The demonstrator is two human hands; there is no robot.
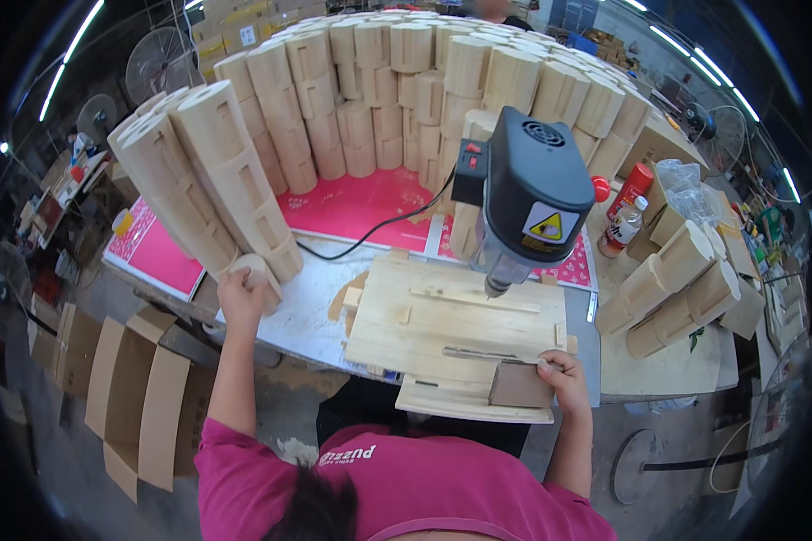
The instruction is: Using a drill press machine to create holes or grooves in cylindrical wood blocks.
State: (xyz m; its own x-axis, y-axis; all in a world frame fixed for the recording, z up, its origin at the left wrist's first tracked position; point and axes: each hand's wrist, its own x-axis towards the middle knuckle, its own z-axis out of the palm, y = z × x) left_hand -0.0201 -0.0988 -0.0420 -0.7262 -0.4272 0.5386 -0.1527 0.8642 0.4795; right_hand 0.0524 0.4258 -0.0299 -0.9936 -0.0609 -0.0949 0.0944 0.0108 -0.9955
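My left hand point(243, 296) is closed round the edge of a short wooden cylinder point(259, 272) at the foot of the left stacks. My right hand point(564, 377) grips the right end of a flat grey-brown block point(521, 386), which looks like a sanding block. That block sits over the near strip of a pale wooden board point(379, 320) with thin battens fixed on it. Above the board's far side stands a black bench drill press point(537, 180); its chuck point(496, 285) points down at the wood, apart from both hands.
Tall stacks of wooden cylinders point(370, 135) curve round the table's back, on pink patterned sheets point(352, 212). A black cable point(361, 243) crosses the table. At right stand a red spray can point(632, 189), a bottle point(622, 230) and more cylinders point(681, 298). Open cartons point(140, 397) lie at lower left.
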